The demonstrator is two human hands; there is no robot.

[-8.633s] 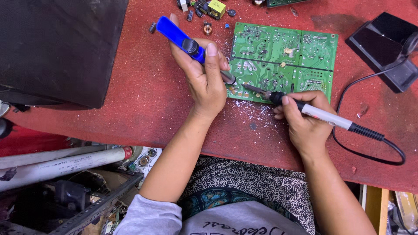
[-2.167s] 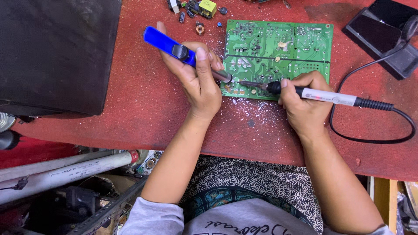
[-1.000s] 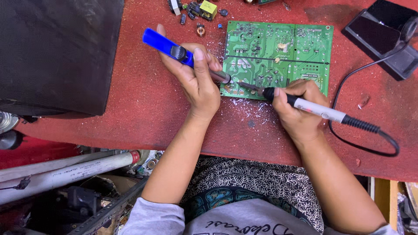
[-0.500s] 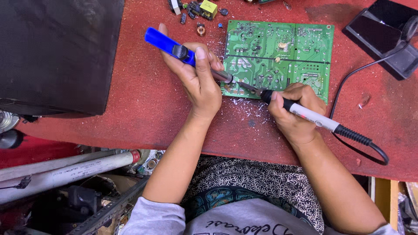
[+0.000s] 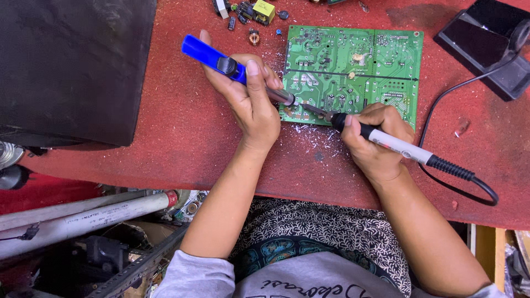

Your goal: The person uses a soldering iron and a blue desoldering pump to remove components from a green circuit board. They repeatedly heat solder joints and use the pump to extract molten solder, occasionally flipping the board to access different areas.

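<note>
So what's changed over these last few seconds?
The right hand has swung the soldering iron so its cord end drops lower, tip kept at the green circuit board's near edge. The left hand still holds the blue desoldering pump there; the board hasn't moved.

We worked in an electronics repair workshop: a worn red bench (image 5: pixel 165 138) flecked with solder bits, a bare green circuit board (image 5: pixel 353 66), loose components (image 5: pixel 256 11), and spare tubes (image 5: pixel 83 212) underneath showed it.
</note>
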